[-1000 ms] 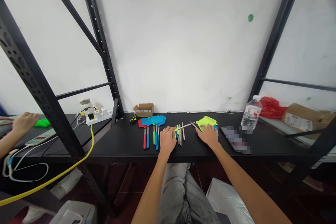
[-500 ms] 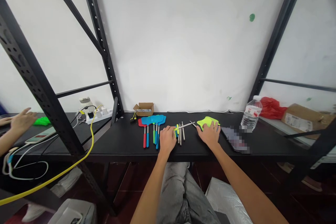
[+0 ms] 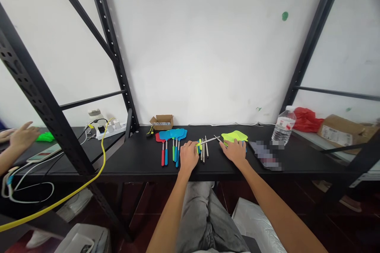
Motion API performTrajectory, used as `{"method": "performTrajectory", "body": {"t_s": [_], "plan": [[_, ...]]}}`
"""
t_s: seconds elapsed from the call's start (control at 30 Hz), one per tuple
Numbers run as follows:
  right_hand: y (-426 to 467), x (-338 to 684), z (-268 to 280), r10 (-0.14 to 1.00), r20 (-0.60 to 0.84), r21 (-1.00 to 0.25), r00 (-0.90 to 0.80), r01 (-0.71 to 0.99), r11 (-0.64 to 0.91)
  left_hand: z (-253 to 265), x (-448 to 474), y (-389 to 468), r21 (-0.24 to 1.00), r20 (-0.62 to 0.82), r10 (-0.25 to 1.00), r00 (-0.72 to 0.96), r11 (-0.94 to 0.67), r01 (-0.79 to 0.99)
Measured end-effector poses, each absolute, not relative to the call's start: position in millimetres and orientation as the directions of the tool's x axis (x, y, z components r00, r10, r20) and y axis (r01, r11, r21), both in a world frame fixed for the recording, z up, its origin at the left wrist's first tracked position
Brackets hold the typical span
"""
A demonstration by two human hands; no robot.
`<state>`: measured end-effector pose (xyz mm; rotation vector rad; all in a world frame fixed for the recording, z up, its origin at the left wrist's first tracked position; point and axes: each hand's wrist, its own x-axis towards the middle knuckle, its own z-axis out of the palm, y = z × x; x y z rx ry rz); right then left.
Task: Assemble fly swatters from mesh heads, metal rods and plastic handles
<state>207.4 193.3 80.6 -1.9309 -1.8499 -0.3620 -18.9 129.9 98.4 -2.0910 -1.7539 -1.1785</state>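
My left hand (image 3: 189, 157) is closed around a yellow-green handle (image 3: 199, 147), from which a thin metal rod (image 3: 211, 140) points right, slightly upward. Several loose metal rods (image 3: 203, 152) lie just right of that hand. My right hand (image 3: 235, 151) rests at the lower edge of yellow-green fly swatter heads (image 3: 234, 134), fingers curled over them and fingertips partly hidden. Some blue shows beside its outer fingers. Another thin rod (image 3: 219, 139) lies by its thumb and index finger. Left of my left hand are several blue fly swatters (image 3: 177, 133) and a red fly swatter (image 3: 162, 154).
A small cardboard box (image 3: 162, 121) stands behind the swatters. To the right are a blurred-out dark flat object (image 3: 264, 156), a water bottle (image 3: 284, 126) and a red bag (image 3: 307, 119). Another person's hand (image 3: 24, 135) is at far left, near a yellow cable (image 3: 103, 154).
My right hand has drawn slightly back and its fingers have curled in over the yellow-green heads. My left hand keeps its hold on the handle. The whole view has shifted a little.
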Motion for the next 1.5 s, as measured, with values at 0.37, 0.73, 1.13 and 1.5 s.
{"method": "performTrajectory", "body": {"t_s": [0.37,0.73,1.13,1.5], "plan": [[191,207,83,0.858,0.511,-0.120,0.045,0.993,0.020,100,-18,129,0.366,0.644,0.765,-0.002,-0.306,0.879],[194,210,82,0.844,0.537,-0.143,0.005,0.986,0.085,100,-19,130,0.371,0.641,0.768,-0.003,-0.306,0.877],[195,231,89,0.644,0.661,-0.592,0.385,0.795,0.132,101,-19,130,0.356,0.648,0.762,0.015,-0.320,0.878],[194,231,93,0.798,0.318,-0.936,0.512,0.037,0.350,99,-20,131,0.348,0.641,0.767,0.020,-0.315,0.883]]}}
